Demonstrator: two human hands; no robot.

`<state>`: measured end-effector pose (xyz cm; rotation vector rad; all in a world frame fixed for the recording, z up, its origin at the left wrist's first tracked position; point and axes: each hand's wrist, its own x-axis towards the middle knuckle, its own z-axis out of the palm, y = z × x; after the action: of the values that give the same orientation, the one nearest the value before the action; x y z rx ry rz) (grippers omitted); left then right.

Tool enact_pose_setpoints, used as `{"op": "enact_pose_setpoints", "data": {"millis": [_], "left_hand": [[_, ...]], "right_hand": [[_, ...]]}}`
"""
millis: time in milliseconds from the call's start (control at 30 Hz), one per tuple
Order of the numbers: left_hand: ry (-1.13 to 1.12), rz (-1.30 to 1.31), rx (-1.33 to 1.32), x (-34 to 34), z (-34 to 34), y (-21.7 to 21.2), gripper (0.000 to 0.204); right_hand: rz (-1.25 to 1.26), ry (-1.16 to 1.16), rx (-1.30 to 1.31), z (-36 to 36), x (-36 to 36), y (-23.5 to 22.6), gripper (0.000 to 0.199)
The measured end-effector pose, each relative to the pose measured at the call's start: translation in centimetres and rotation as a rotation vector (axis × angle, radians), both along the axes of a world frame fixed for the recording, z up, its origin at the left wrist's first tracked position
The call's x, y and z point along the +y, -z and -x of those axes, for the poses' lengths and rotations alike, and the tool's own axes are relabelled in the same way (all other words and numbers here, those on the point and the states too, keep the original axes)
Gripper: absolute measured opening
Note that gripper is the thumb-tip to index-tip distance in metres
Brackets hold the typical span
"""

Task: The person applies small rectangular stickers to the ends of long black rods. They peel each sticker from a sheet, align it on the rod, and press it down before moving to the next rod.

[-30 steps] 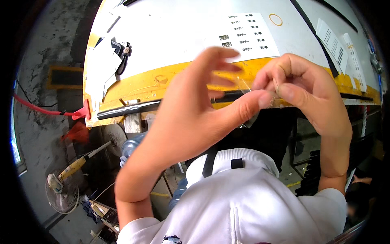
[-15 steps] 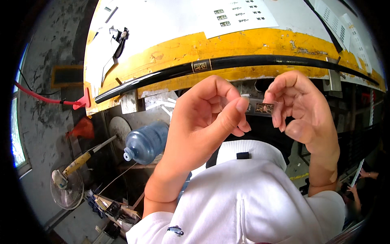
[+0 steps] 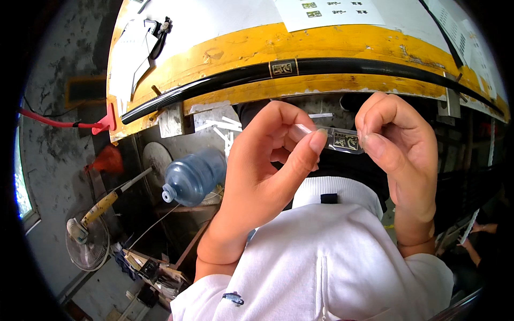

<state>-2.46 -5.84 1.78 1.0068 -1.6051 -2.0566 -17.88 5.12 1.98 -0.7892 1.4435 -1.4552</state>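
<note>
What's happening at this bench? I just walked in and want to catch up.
A person in a white shirt holds a small clear strip with a dark label between both hands: the left hand pinches one end, the right hand the other, just below the bench's yellow edge. A long black rod with a similar label lies along that edge. A blue water bottle lies below on the left.

Count of items in view at my bench

Two hands, my left hand (image 3: pixel 262 176) and right hand (image 3: pixel 401 155); one clear label strip (image 3: pixel 334 138) between them; one black rod (image 3: pixel 321 69) on one yellow-edged bench (image 3: pixel 241 45); one blue water bottle (image 3: pixel 193 175); one floor fan (image 3: pixel 85 246); one red cable (image 3: pixel 59 123); one printed sheet (image 3: pixel 332 10).
</note>
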Motion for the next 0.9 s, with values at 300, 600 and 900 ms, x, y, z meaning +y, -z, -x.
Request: {"op": "enact_pose_setpoints", "data": {"millis": [300, 600, 900], "left_hand": [[-0.102, 0.091, 0.052, -2.2, -1.7, 1.4, 0.015], [-0.243, 0.31, -0.038, -5.4, 0.1, 1.2, 0.016], [-0.181, 0.59, -0.246, -6.4, 0.4, 2.7, 0.014]], "right_hand": [[0.058, 0.081, 0.454, -1.3, -2.9, 1.2, 0.008], [0.097, 0.216, 0.86, -1.3, -7.3, 2.7, 0.01], [0.047, 0.203, 1.025, -1.4, -8.0, 4.2, 0.011]]}}
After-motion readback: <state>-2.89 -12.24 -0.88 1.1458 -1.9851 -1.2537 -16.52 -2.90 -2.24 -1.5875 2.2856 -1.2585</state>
